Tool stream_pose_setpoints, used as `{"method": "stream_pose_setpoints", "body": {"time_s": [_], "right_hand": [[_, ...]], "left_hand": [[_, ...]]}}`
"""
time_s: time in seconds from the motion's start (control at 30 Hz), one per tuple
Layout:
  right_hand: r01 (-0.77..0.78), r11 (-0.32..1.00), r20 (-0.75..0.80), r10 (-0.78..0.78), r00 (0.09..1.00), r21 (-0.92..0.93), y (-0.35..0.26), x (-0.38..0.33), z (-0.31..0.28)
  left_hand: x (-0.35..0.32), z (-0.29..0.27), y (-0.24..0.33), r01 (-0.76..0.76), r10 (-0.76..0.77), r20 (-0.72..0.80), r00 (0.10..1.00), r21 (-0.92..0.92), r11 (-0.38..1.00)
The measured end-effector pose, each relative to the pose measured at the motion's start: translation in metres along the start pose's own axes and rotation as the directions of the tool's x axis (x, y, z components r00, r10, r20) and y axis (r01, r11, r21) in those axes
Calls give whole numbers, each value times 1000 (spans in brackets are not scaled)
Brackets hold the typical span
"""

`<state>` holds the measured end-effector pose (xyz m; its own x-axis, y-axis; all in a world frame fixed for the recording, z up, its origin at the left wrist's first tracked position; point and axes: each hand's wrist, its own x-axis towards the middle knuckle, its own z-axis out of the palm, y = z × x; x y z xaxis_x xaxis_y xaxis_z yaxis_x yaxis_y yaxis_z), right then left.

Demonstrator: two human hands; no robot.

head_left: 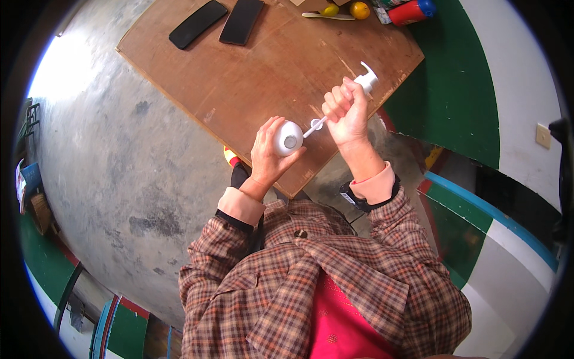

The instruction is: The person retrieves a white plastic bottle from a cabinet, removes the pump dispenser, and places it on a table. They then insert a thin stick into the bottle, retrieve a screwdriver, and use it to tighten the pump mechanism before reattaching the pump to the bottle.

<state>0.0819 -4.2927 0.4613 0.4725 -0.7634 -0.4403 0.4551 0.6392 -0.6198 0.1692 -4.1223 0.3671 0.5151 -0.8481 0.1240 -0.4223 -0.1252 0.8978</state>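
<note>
My left hand (266,152) is wrapped round a white bottle (289,138), its round mouth turned up toward me. In a closed fist, my right hand (347,113) grips a white pump dispenser (366,79), with the hooked spout sticking out beyond the fingers. The pump's thin tube slants down from the fist, its lower end just beside the bottle and outside the mouth. Behind the tube lies a small white round piece (317,124) near the table edge; I cannot make out what it is.
Two black phones (197,24) (241,21) lie on the brown wooden table (263,78). At its far side are a yellow fruit (330,10), an orange fruit (359,10), a pale curved strip (327,16) and a red container with a blue lid (412,12). A green and white wall (460,90) stands to the right.
</note>
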Motion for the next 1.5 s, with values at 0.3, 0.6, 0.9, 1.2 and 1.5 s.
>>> {"method": "stream_pose_setpoints", "body": {"time_s": [0.3, 0.6, 0.9, 1.2, 1.5], "right_hand": [[399, 832, 322, -284, 903, -386, 45, -57, 13], [576, 400, 519, -252, 817, -713, 7, -93, 34], [499, 648, 484, -222, 846, -575, 64, -58, 3], [425, 704, 413, -202, 888, -569, 39, -63, 33], [724, 161, 663, -305, 683, -671, 57, -51, 12]], "left_hand": [[3, -3, 4, 38, -38, 19, 999, 6, 999], [4, -7, 4, 15, -15, -5, 1000, -7, 1000], [-4, -4, 0, 6, -6, 8, 1000, -7, 1000], [1, -5, -1, 26, -26, 27, 999, -18, 999], [4, -3, -6, -48, 48, -3, 999, -5, 999]]}}
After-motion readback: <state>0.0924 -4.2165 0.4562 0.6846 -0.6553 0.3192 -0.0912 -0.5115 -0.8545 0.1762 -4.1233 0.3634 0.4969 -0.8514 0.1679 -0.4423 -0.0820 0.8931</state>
